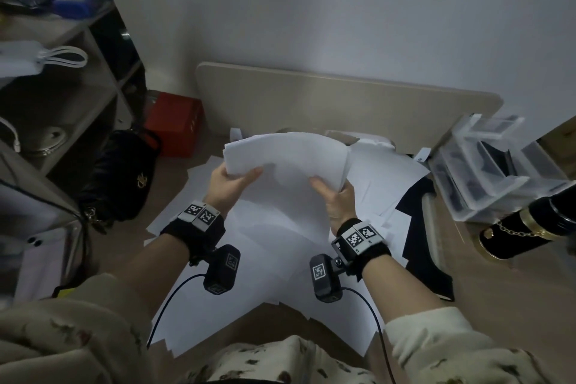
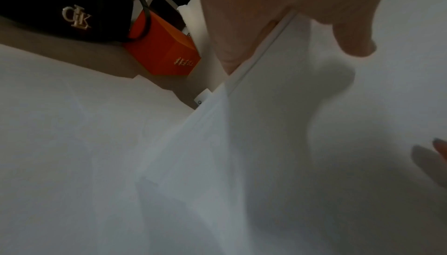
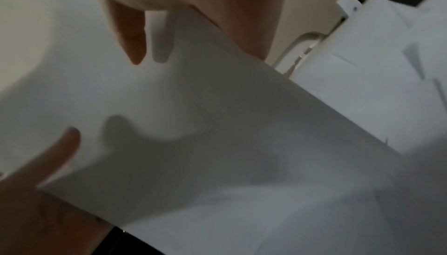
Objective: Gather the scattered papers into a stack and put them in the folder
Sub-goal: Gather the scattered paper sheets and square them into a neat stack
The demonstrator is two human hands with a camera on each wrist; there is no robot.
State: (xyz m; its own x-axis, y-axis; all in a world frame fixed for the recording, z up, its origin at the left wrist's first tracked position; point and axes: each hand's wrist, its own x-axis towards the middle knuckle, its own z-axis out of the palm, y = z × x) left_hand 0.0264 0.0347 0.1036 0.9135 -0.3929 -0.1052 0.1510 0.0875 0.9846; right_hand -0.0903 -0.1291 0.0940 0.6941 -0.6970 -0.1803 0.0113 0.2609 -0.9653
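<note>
Bundle of papers (image 1: 286, 153) at frame centre is grasped by left hand (image 1: 229, 182) and right hand (image 1: 338, 199) — edges should be squared by tapping before more sheets are added.

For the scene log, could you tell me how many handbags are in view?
2. One black handbag lies on the floor left of the papers, beside the red box. A black cylindrical bag with a gold chain lies at the right. Others may be hidden on the shelves.

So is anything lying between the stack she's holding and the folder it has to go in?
Yes. Loose sheets still cover much of the dark folder lying to the right. Both hands, left hand and right hand, grip the paper stack above the floor.
</note>
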